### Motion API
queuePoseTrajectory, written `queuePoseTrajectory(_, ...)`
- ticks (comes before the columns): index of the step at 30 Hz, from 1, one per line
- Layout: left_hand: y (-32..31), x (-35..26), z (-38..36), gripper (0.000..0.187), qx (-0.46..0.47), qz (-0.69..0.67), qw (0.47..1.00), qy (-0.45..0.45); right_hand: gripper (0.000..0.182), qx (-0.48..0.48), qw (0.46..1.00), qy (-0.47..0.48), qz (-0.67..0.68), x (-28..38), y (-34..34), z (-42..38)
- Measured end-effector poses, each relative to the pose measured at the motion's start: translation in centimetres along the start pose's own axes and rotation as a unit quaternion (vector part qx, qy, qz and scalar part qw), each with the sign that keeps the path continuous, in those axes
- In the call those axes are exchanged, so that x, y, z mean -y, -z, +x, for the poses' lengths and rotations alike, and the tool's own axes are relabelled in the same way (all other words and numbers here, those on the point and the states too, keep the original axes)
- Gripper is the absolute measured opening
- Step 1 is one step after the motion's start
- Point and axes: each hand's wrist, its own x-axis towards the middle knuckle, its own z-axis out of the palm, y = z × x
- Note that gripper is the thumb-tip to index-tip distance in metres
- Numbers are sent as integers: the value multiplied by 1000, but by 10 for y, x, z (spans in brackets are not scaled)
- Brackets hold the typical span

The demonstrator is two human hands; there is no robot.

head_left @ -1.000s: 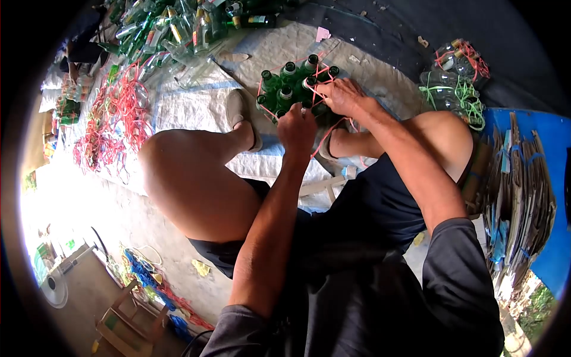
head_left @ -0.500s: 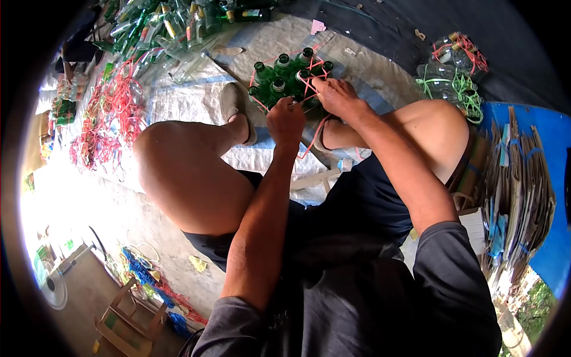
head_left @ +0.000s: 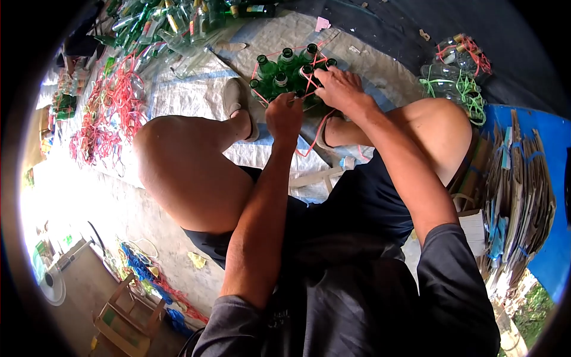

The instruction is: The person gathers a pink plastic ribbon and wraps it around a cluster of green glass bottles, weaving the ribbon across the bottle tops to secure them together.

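Note:
Several green glass bottles (head_left: 268, 66) stand upright in a tight cluster on the floor sheet between my feet. Pink plastic strap (head_left: 308, 146) runs round the cluster and crosses between the necks, with a loose length hanging by my right foot. My left hand (head_left: 284, 116) is closed at the near side of the bottles, pinching the strap by the nearest neck. At the right side, my right hand (head_left: 341, 88) has its fingers bent round the strap beside the bottle mouths. Its fingertips are partly hidden.
A large heap of bottles (head_left: 172, 27) lies at the upper left, near a tangle of pink strap (head_left: 116, 113). Strapped clear bottles (head_left: 449, 83) sit at upper right. Stacked flattened cardboard (head_left: 514, 190) stands to the right, and a small wooden stool (head_left: 128, 321) is at lower left.
My right hand has shifted slightly and its fingers have spread a little over the strap. My left hand stays by the near bottles. The view has tilted slightly.

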Motion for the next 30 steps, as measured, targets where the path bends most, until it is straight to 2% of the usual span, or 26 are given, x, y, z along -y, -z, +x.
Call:
queuePoseTrajectory(3, -1, 0, 3, 24, 13, 10, 1000, -2, 31, -109, 993, 39, 15, 14, 17, 3)
queuePoseTrajectory(6, 1, -1, 3, 24, 19, 24, 999, -6, 50, -106, 991, 78, 40, 9, -3, 13)
queuePoseTrajectory(7, 2, -2, 3, 24, 20, 30, 999, -8, 51, -80, 993, 65, 50, 5, -9, 14)
queuePoseTrajectory(16, 5, 1, 5, 23, 35, 49, 997, -43, 67, -81, 989, 67, 102, 1, -12, 10)
queuePoseTrajectory(22, 17, -16, 5, 19, 54, 131, 989, -50, 67, -96, 987, 72, 109, -2, -17, 6)
queuePoseTrajectory(30, 30, -34, 36, 15, 134, 209, 950, -189, 57, -115, 985, 59, 115, -5, -27, 8)
